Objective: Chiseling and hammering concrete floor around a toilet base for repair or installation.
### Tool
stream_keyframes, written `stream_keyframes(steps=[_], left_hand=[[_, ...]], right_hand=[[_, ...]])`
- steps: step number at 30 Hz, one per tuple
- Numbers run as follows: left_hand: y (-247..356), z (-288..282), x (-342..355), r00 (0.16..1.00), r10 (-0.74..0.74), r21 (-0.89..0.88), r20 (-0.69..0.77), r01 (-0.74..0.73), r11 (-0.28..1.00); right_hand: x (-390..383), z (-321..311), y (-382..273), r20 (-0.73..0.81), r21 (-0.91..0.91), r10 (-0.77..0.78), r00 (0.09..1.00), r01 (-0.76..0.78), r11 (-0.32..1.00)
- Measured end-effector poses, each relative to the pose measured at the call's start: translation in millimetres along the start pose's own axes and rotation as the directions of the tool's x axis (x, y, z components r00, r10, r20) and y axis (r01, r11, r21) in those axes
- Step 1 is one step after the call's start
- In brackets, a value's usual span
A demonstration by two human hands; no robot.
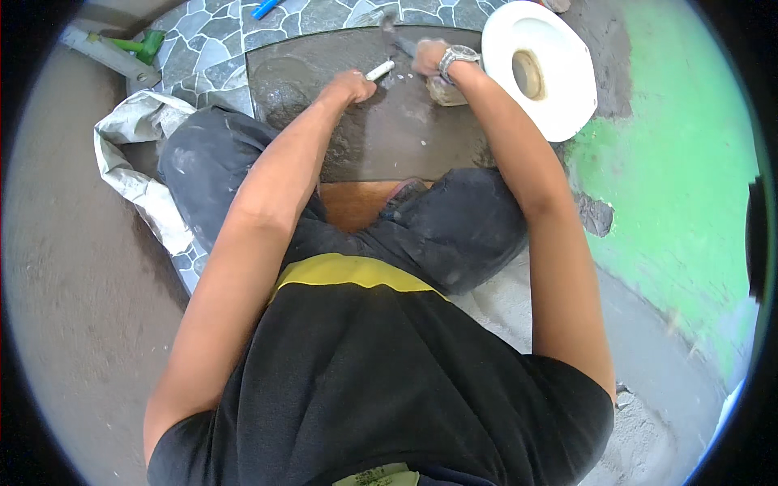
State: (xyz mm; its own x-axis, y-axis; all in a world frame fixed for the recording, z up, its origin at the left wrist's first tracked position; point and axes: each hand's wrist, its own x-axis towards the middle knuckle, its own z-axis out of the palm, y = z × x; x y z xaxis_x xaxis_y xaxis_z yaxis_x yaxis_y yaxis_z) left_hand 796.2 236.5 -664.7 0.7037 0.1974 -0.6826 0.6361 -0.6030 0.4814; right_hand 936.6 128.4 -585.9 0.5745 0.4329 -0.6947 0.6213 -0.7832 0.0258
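The work sits partway along, judging by how the surface lies. At the far side and the left, grey stone-patterned tiles (215,53) are in place; between them and the person's knees, a patch of wet-looking grey-brown mortar (389,138) is bare of tile. Its left part looks rough and wavy, the middle smoother, so it seems not yet even throughout, and a few small white flecks lie on it.

The left hand (354,86) is curled around a short white rod (379,70), its tip over the mortar's far half. The right hand (429,57), to the right of it, appears closed about a slim grey tool (395,36) angled toward the far tiles; its fingers are too small to read surely, and I cannot tell the tool's kind. A beige lump (446,91) lies just nearer than that wrist. The white ceramic toilet fixture (571,65) stands at the far right, beside the mortar.
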Motion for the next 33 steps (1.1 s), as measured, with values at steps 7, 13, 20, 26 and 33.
stream_keyframes(steps=[7,13,20,26,33], left_hand=[[-20,6,5,0.996,-0.047,-0.099,-0.071,0.040,0.994],[11,16,5,0.991,0.048,-0.052,-0.124,-0.055,0.997],[0,6,-3,0.999,-0.054,-0.090,-0.001,0.054,0.994],[-4,14,0,0.992,0.005,-0.021,-0.125,-0.008,1.000],[-14,9,0,0.997,-0.050,-0.097,-0.064,0.044,0.994]], right_hand=[[-23,-35,-18,-0.519,0.155,-0.150,0.842,0.265,0.952],[30,14,32,-0.174,-0.185,-0.262,0.949,0.230,0.956],[-34,-31,-19,-0.530,0.211,-0.031,0.848,0.168,0.963],[-10,-11,-1,-0.196,-0.059,-0.231,0.953,0.224,0.973],[-39,-25,-25,-0.490,0.134,-0.146,0.859,0.240,0.962]])
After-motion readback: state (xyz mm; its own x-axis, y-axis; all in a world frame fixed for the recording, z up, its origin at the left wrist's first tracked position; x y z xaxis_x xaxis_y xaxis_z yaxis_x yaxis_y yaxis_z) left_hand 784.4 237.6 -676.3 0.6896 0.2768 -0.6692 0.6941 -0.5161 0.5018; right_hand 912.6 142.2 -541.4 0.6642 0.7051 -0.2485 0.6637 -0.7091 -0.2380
